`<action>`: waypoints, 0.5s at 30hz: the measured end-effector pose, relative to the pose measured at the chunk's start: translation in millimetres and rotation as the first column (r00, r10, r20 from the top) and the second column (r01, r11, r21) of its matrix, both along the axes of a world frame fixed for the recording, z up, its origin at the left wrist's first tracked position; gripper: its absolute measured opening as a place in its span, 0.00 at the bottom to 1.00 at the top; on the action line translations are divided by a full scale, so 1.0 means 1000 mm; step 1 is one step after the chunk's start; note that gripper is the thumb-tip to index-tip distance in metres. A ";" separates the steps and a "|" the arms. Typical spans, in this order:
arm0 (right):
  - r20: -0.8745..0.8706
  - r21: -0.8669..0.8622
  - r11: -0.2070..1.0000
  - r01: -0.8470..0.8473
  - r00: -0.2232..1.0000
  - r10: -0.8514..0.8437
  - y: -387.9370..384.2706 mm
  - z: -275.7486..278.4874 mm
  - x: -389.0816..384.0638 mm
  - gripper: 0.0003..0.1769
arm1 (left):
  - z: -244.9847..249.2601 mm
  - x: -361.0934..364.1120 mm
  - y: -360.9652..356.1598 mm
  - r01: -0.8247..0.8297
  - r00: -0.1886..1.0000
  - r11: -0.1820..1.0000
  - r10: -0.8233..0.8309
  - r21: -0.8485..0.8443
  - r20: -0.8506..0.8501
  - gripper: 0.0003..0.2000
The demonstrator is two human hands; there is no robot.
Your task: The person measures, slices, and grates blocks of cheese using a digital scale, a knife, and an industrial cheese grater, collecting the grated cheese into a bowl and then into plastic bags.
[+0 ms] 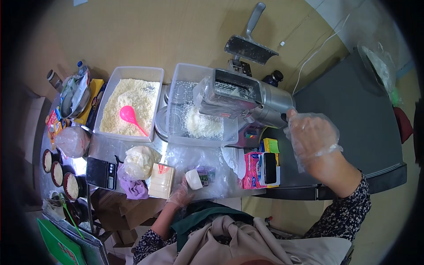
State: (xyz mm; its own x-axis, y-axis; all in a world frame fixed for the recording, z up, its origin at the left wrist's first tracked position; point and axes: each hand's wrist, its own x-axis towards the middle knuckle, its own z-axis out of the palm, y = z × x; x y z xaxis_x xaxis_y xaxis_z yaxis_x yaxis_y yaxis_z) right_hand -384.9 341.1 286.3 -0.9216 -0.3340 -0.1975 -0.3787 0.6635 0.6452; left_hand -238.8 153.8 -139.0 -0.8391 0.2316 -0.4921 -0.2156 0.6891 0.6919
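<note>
My left hand (179,195), in a clear plastic glove, is low at the table's front edge. Its fingers are closed about the left side of a white block (193,179) that looks like cheese. A purple-and-green packet (206,175) lies just right of the block. My right hand (312,134), also gloved in clear plastic, is at the right end of an electric grater (276,99). Its fingers curl in against the motor housing, and what they hold is hidden. White shreds (203,123) lie in the clear tub (181,75) under the grater's hopper.
A second tub (132,70) holds pale shreds and a pink spoon (128,115). Nearby are a wrapped block (161,180), a bagged white lump (140,162), a black scale (101,173) and a phone (269,168). The grater's press lever (255,20) stands raised. A dark grey surface (349,128) is at right.
</note>
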 end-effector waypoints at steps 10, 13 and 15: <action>0.006 -0.027 0.998 -0.052 0.999 0.052 0.003 -0.024 -0.043 0.10 | 0.007 -0.001 0.001 -0.055 0.998 0.995 0.055 0.085 0.008 0.45; -0.011 -0.087 0.988 -0.124 0.992 0.123 0.013 -0.019 -0.048 0.11 | 0.006 0.000 0.002 -0.085 0.996 0.994 0.088 0.066 -0.035 0.45; -0.080 -0.108 0.987 -0.115 0.991 0.106 0.016 -0.023 -0.050 0.11 | 0.007 0.000 0.002 -0.070 0.997 0.997 0.071 0.035 -0.029 0.45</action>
